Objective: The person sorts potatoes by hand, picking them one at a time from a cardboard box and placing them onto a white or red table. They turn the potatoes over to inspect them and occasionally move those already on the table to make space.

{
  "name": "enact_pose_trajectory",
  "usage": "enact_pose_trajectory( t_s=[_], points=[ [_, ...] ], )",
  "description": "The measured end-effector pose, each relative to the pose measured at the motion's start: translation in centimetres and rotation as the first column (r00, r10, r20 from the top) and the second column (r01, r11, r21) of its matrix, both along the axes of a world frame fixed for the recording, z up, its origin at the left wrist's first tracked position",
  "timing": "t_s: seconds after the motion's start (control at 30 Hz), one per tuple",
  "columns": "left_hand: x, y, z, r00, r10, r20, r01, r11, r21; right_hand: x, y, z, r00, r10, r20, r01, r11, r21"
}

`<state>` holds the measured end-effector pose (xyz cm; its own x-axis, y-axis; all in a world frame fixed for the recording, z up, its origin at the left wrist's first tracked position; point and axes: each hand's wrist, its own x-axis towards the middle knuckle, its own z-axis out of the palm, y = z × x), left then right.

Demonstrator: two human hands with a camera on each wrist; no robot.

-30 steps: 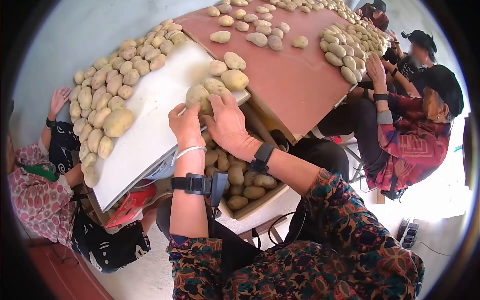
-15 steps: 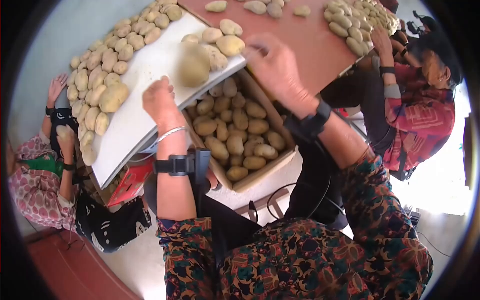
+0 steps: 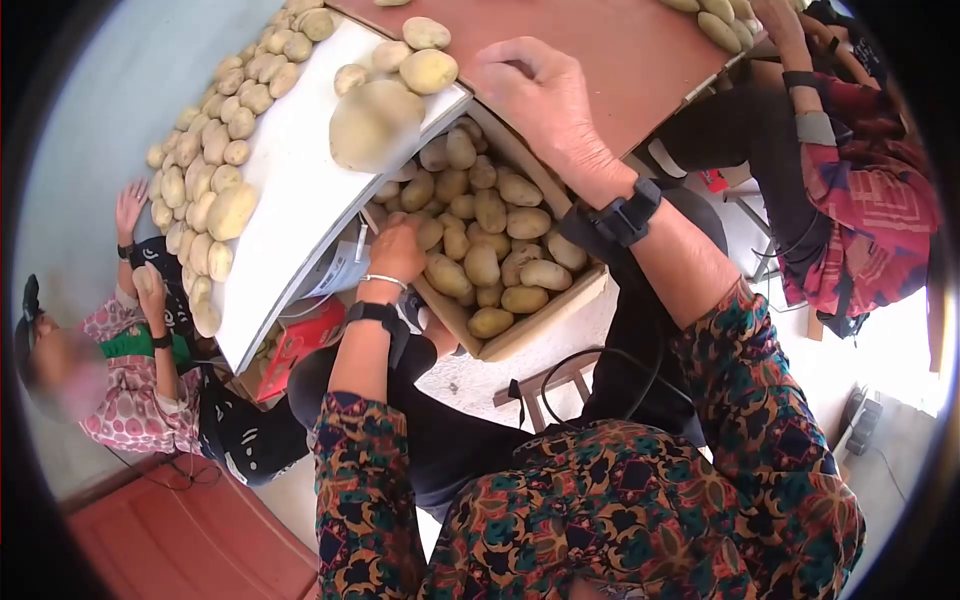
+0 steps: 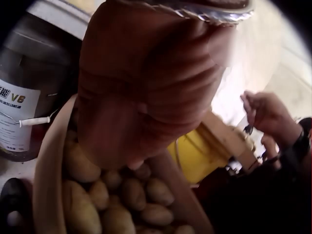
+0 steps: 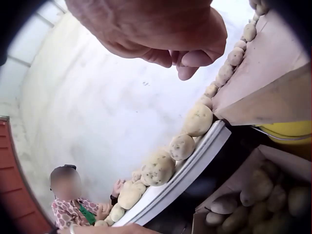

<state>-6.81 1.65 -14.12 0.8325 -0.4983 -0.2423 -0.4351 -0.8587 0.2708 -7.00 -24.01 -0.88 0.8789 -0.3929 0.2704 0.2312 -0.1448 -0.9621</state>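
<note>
My left hand [image 3: 400, 248] is lowered at the left side of a cardboard box [image 3: 545, 320] full of potatoes [image 3: 482, 265]. In the left wrist view its fingers hang loosely curled close over the potatoes, with nothing visible in them. My right hand [image 3: 545, 100] is raised over the corner of the red-brown table [image 3: 590, 50], fingers loosely bent, empty in the right wrist view. A large potato [image 3: 370, 128], partly blurred, lies near the edge of the white board [image 3: 285, 175] with several smaller potatoes [image 3: 428, 72] beyond it.
Many potatoes [image 3: 205, 165] line the board's far side against the wall. A person [image 3: 135, 360] sits at left holding a potato; another person [image 3: 860, 180] sits at right. A labelled bucket [image 4: 29, 92] stands beside the box. A yellow container [image 4: 200, 153] shows behind it.
Both hands have let go of the large potato, which rests on the board. My right hand moved right, away from it. My left hand dropped from the board to the box.
</note>
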Motion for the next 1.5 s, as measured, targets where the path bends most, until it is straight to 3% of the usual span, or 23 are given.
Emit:
enact_pose_trajectory(
  t_s=[0.1,0.17,0.3,0.37,0.4,0.47,0.5,0.57,0.6,0.67,0.77,0.93,1.0,1.03,1.1,1.13,1.2,1.23,1.27,1.37,1.43,1.47,1.5],
  points=[
    [0.7,-1.3,-2.6,0.994,0.060,-0.089,-0.055,0.997,0.054,-0.3,0.8,0.9,0.999,0.044,-0.020,-0.045,0.996,-0.080],
    [-0.2,-2.7,-3.1,0.991,0.046,0.123,-0.067,0.983,0.173,-0.6,1.1,1.7,0.997,0.059,-0.039,-0.065,0.981,-0.182],
    [0.5,-3.3,-4.0,0.983,0.064,0.171,-0.099,0.973,0.206,-0.6,0.8,2.3,0.995,0.075,-0.062,-0.085,0.981,-0.176],
    [1.3,-2.8,-4.3,0.955,0.289,-0.070,-0.288,0.957,0.023,-0.3,0.5,2.1,0.998,0.031,0.050,-0.023,0.988,-0.151],
    [1.3,-2.6,-3.7,0.956,0.285,-0.068,-0.284,0.958,0.026,-0.3,0.3,2.1,0.998,0.026,0.052,-0.019,0.989,-0.148],
    [1.3,-2.0,-2.4,0.726,0.363,-0.584,-0.610,0.732,-0.304,-0.3,0.1,2.4,0.998,0.051,0.032,-0.050,0.998,-0.043],
    [0.9,-2.1,-1.4,0.729,0.365,-0.578,-0.609,0.733,-0.305,-0.1,-0.1,2.4,0.998,0.051,0.038,-0.049,0.998,-0.040],
    [-0.6,-2.8,0.8,0.376,-0.068,-0.924,-0.884,0.274,-0.379,0.0,-0.3,2.2,0.995,0.060,0.078,-0.059,0.998,-0.007],
    [-1.4,-3.2,2.4,0.384,-0.063,-0.921,-0.882,0.271,-0.386,-0.2,-0.4,2.2,0.994,0.064,0.087,-0.064,0.998,-0.004],
    [-2.8,-3.6,5.7,0.299,-0.274,-0.914,-0.936,0.104,-0.337,-0.3,-0.3,2.6,0.998,0.016,0.058,-0.015,1.000,-0.017],
    [-3.8,-2.3,8.4,0.250,-0.417,-0.874,-0.962,-0.008,-0.272,0.1,-0.1,2.3,0.997,0.081,0.020,-0.083,0.990,0.115],
    [-3.9,0.8,12.2,0.618,-0.280,-0.735,-0.786,-0.197,-0.586,-0.1,-0.3,2.1,0.996,0.088,-0.031,-0.082,0.984,0.159],
    [-2.3,1.7,12.8,0.734,0.036,-0.678,-0.662,-0.186,-0.726,-0.1,-0.2,1.8,0.992,0.120,-0.029,-0.114,0.982,0.153],
    [-1.1,1.9,12.7,0.735,0.041,-0.677,-0.660,-0.190,-0.727,-0.1,-0.1,1.7,0.992,0.127,-0.028,-0.121,0.981,0.154],
    [1.8,2.5,11.9,0.673,0.521,-0.524,-0.525,-0.162,-0.835,0.1,0.1,1.7,0.989,0.145,-0.019,-0.140,0.977,0.162],
    [3.3,3.4,11.1,0.673,0.524,-0.522,-0.521,-0.165,-0.838,0.1,0.3,1.8,0.989,0.150,-0.014,-0.146,0.976,0.160],
    [5.5,4.4,10.4,0.587,0.771,-0.248,-0.696,0.324,-0.640,0.0,0.3,2.3,0.989,0.147,-0.031,-0.140,0.976,0.167],
    [5.9,4.2,10.7,0.570,0.810,-0.135,-0.723,0.417,-0.550,0.0,0.3,2.4,0.989,0.148,-0.028,-0.142,0.976,0.166],
    [5.8,4.2,10.8,0.571,0.810,-0.134,-0.722,0.418,-0.551,0.0,0.3,2.4,0.989,0.143,-0.034,-0.136,0.977,0.167],
    [5.0,3.3,11.5,0.569,0.760,-0.314,-0.767,0.353,-0.536,0.2,-0.1,2.5,0.990,0.141,-0.026,-0.135,0.979,0.152],
    [5.6,3.7,10.3,0.583,0.707,-0.402,-0.724,0.226,-0.652,0.1,-0.1,2.3,0.989,0.148,-0.008,-0.145,0.980,0.139],
    [6.2,3.9,9.9,0.583,0.706,-0.402,-0.724,0.226,-0.652,0.1,-0.1,2.3,0.990,0.140,-0.008,-0.138,0.980,0.146],
    [7.0,4.3,9.1,0.585,0.770,-0.252,-0.685,0.303,-0.663,0.1,-0.1,2.3,0.991,0.132,-0.010,-0.129,0.980,0.153]
  ],
)
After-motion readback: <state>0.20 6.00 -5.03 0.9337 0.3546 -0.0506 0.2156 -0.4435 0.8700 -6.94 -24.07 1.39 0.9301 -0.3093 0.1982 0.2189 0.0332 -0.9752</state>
